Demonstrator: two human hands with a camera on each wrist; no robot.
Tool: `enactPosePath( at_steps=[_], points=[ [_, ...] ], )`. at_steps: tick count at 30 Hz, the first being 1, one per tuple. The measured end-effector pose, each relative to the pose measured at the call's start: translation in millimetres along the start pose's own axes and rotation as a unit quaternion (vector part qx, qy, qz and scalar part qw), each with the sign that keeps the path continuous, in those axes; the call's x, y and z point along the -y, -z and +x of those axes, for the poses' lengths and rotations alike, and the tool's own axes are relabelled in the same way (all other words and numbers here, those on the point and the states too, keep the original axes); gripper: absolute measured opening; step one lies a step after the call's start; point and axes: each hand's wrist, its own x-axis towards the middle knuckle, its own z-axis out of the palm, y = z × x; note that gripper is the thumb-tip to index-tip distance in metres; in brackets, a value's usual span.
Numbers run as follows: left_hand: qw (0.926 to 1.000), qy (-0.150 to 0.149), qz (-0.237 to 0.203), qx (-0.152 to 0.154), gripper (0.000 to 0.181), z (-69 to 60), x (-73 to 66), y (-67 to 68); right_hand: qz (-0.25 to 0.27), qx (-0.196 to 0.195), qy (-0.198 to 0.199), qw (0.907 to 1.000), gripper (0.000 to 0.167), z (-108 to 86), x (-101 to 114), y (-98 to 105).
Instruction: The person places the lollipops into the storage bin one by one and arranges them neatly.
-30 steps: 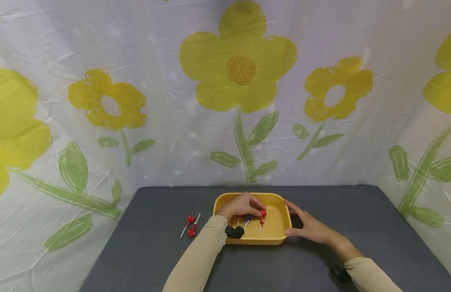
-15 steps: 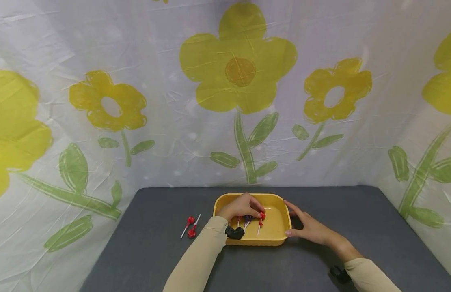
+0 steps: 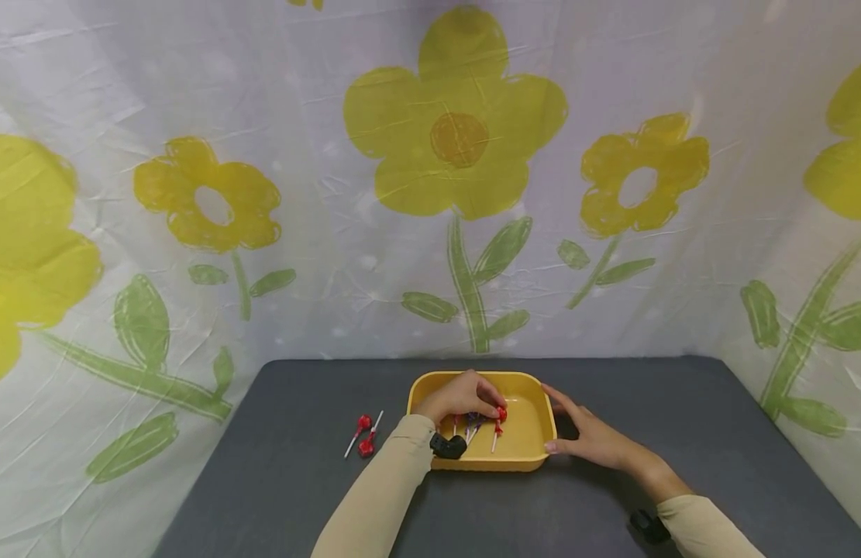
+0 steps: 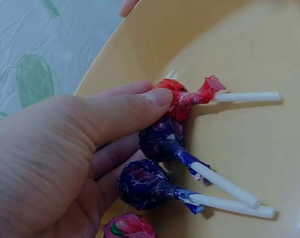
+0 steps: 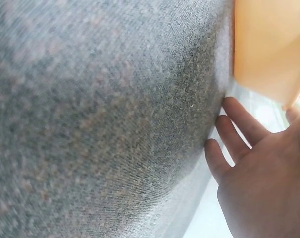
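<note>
A yellow rectangular tray (image 3: 535, 430) stands on the dark table. My left hand (image 3: 460, 395) reaches into it and pinches a red-wrapped lollipop (image 4: 175, 101) by its head, between thumb and fingers. The lollipop's white stick points toward the tray's near side. Beside it lie two purple-wrapped lollipops (image 4: 142, 184), close under my fingers. A pink-wrapped lollipop (image 4: 129, 228) is partly cut off at the left wrist view's lower edge. My right hand (image 3: 594, 435) rests against the tray's right side, thumb and fingers spread and fairly straight; the right wrist view shows the fingers by the tablecloth.
Two red lollipops (image 3: 364, 434) lie on the table left of the tray. A grey cloth (image 5: 115, 109) covers the tabletop. Behind the table hangs a white curtain (image 3: 318, 232) printed with yellow flowers. Each wrist wears a small black camera (image 3: 649, 527).
The pinched red lollipop has shifted very slightly to the left inside the tray. Both hands stay nearly still, and the whole view has drifted a little downward.
</note>
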Motion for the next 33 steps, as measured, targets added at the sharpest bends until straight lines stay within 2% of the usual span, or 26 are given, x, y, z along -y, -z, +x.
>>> enactPosePath(
  at_steps=[8,14,21,24,28,33],
  points=[
    [1.0,0.0,0.004,0.001,0.017,-1.7,-0.5,2.8,-0.003,0.005,-0.005,1.0,0.095,0.2,1,0],
    [0.9994,-0.018,0.03,-0.001,0.02,-9.1,-10.3,13.0,-0.001,-0.002,0.0,1.0,0.095,0.8,1,1],
    [0.9967,-0.026,0.074,-0.02,0.024,-33.9,-21.1,40.4,-0.003,-0.001,0.011,0.9999,0.096,-0.6,0,1],
    [0.9951,-0.044,0.083,-0.032,0.027,-45.4,-19.7,56.0,-0.004,-0.006,0.013,0.9999,0.096,-0.7,0,1],
    [0.9937,-0.063,0.074,-0.056,0.031,-65.7,-10.5,77.3,-0.009,-0.006,0.008,0.9999,0.095,0.1,-1,1],
    [0.9918,-0.058,0.047,-0.104,0.031,-97.6,6.3,99.1,-0.008,0.0,-0.001,1.0,0.095,0.7,0,1]
  ],
)
